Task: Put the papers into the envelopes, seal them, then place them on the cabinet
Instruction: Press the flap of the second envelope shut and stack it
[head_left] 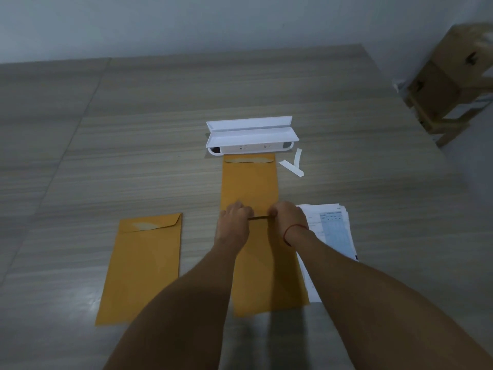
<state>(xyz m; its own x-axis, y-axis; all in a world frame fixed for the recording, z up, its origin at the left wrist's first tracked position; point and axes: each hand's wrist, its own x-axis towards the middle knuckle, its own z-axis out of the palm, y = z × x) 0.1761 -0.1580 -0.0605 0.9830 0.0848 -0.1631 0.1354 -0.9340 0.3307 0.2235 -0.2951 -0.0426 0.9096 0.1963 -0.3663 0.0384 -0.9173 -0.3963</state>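
Observation:
Three orange-brown envelopes lie on the wood-grain table (pixel 133 129). One envelope (pixel 144 263) lies to the left with its flap folded down. A second envelope (pixel 249 182) lies farther off in the middle, flap at its far end. The third envelope (pixel 266 276) lies between my forearms. My left hand (pixel 234 222) and my right hand (pixel 286 220) pinch its far edge, where a thin dark line shows between my fingers. I cannot tell whether that line is the opening or a strip. A stack of printed papers (pixel 333 228) lies just right of my right hand.
A white plastic box (pixel 250 137) with its lid up stands beyond the middle envelope. Two peeled white strips (pixel 292 166) lie to its right. Off the table's far right corner stand cardboard boxes on a wooden stool (pixel 453 76). A pale wall runs behind.

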